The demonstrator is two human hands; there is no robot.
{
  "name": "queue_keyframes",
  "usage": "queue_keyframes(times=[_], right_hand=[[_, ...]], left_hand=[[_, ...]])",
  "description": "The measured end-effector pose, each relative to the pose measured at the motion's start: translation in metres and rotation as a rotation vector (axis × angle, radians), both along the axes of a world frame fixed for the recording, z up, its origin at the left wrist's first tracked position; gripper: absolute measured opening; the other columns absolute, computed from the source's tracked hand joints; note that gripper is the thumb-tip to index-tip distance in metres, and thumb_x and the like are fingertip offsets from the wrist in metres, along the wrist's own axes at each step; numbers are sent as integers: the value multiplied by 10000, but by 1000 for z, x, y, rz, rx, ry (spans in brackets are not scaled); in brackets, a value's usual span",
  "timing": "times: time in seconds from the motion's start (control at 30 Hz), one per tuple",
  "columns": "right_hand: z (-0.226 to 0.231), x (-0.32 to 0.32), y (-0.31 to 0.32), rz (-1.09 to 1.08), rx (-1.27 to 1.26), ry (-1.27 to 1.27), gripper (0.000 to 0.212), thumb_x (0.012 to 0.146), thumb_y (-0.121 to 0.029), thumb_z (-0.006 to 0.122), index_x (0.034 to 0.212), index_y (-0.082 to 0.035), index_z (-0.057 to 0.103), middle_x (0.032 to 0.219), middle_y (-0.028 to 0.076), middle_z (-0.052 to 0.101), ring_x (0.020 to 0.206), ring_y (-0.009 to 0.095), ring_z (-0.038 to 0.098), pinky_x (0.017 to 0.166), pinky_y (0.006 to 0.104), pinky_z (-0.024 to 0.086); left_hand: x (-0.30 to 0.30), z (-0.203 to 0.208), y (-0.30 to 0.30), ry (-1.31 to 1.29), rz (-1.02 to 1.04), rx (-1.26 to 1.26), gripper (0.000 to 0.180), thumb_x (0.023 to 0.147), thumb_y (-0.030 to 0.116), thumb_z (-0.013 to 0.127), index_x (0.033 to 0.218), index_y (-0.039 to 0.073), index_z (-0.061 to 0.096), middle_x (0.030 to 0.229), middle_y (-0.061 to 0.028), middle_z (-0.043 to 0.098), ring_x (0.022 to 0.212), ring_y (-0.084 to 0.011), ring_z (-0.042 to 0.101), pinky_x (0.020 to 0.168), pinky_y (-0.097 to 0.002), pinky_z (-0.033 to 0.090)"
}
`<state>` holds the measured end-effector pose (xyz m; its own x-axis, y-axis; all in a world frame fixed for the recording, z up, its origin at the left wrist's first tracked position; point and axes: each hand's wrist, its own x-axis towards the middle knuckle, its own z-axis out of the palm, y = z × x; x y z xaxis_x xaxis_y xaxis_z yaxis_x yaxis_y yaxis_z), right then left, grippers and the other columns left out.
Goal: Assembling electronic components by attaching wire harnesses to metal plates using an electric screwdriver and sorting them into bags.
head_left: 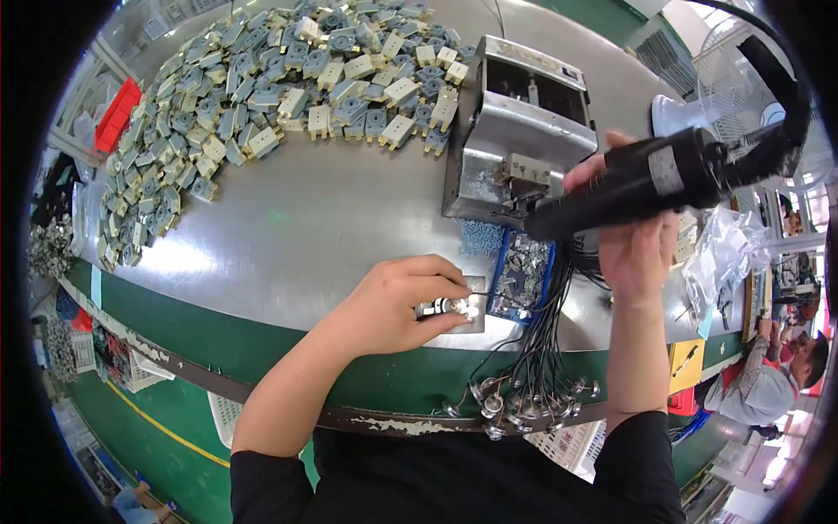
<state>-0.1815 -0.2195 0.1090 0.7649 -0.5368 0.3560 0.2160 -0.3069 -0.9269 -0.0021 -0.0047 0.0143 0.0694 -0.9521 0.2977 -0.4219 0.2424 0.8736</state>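
My right hand (642, 249) is wrapped round a black electric screwdriver (624, 188), which lies nearly level with its nose pointing left. That nose is close to the front outlet of a metal screw feeder (497, 162); I cannot tell whether they touch. Lower down, my left hand (393, 301) pinches a small shiny metal fitting (447, 306) with a black cable attached. The fitting rests on or just over a small metal block (476, 306) near the bench's front edge. My fingers hide part of it.
Many grey and cream plug-like housings (349, 87) are heaped at the back left. Right of the metal block is a blue tray (524, 275) of small metal parts, beside loose blue screws (480, 237). Black cables with round metal ends (524, 402) hang over the front edge. A co-worker (768, 384) sits far right.
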Motion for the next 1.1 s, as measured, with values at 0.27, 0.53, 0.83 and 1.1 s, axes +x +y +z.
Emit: queue_keyframes(times=[0.27,0.53,0.83,1.1], right_hand=[[18,39,-7,97,228,-195,982,970,-845,408,1475,-2,399,821,88,561,662,220,582,646,382,494],[23,65,-11,-240,123,-367,1007,938,-907,320,1408,-28,466,792,75,543,621,212,528,610,364,467],[15,72,-11,-245,64,-331,1025,921,-916,325,1405,-25,470,763,85,559,591,223,536,588,370,474],[11,69,-6,-238,30,-305,1021,894,-930,381,1366,-31,485,766,93,567,600,230,556,597,367,483]], left_hand=[[-1,3,2,-3,3,22,284,778,65,882,1039,23,777,1117,-112,763,998,-306,762,870,-388,618],[0,2,-1,-8,-1,11,278,768,62,885,1021,32,772,1107,-102,766,991,-297,762,856,-390,615],[0,-3,-3,-5,19,-51,236,800,107,865,1013,62,774,1065,-60,757,904,-274,741,794,-378,601],[-1,-1,-1,-3,4,-5,275,764,69,893,1005,32,766,1087,-102,768,995,-300,763,851,-392,614]])
